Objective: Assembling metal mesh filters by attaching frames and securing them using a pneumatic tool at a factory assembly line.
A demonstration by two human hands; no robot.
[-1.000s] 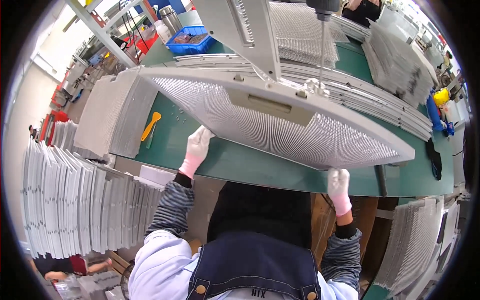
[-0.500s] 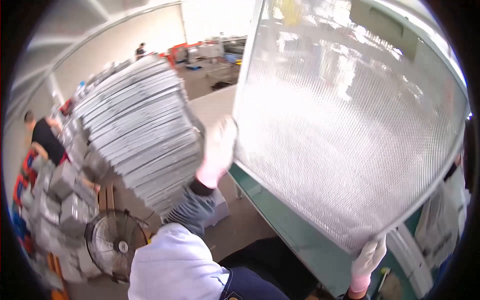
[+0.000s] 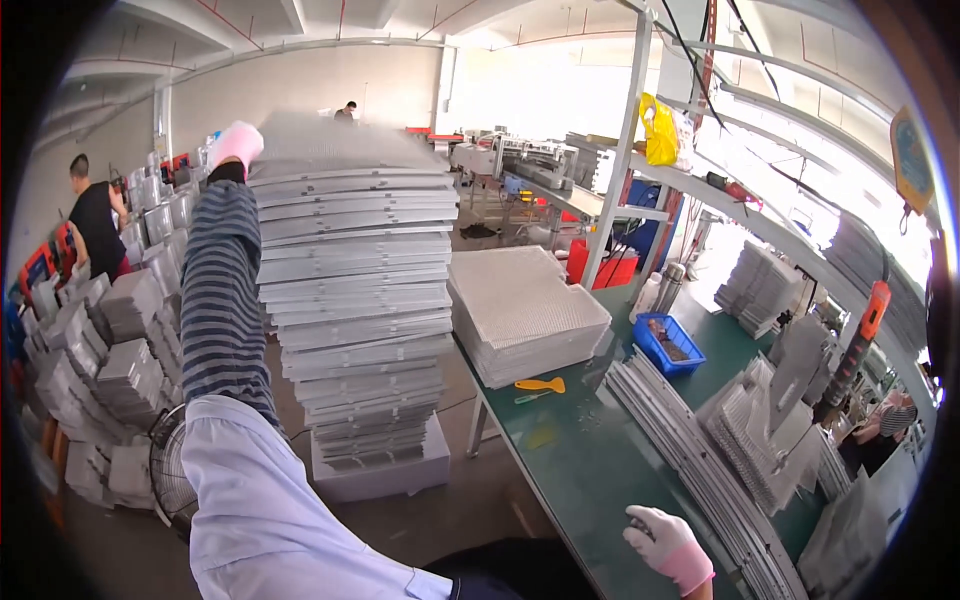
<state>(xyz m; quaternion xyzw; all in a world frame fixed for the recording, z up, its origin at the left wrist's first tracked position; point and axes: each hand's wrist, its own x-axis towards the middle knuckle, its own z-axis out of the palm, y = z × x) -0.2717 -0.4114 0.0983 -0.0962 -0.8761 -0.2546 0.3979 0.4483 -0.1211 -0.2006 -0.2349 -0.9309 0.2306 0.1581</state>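
A tall stack of framed mesh panels (image 3: 355,290) stands to the left of the table. Its top panel (image 3: 330,145) is blurred. My left hand (image 3: 238,147), in a white glove with a pink cuff, reaches far out to the left edge of that top panel. Its fingers are too smeared and hidden to show a grip. Over the near part of the green table (image 3: 570,450) is my right hand (image 3: 668,548), gloved the same way. Its fingers are loosely bent and apart, with nothing in them.
A lower pile of mesh panels (image 3: 530,310) sits on the table's far left corner. Near it lie a yellow scraper (image 3: 540,384) and a blue bin (image 3: 668,345). Long metal strips (image 3: 700,470) run along the right. An orange-handled tool (image 3: 860,340) hangs there. A fan (image 3: 172,465) stands at left.
The mesh panel that both hands held up at the right is now out of them, apparently topping the left stack. My left arm stretched forward and left; my right hand came away from the panel.
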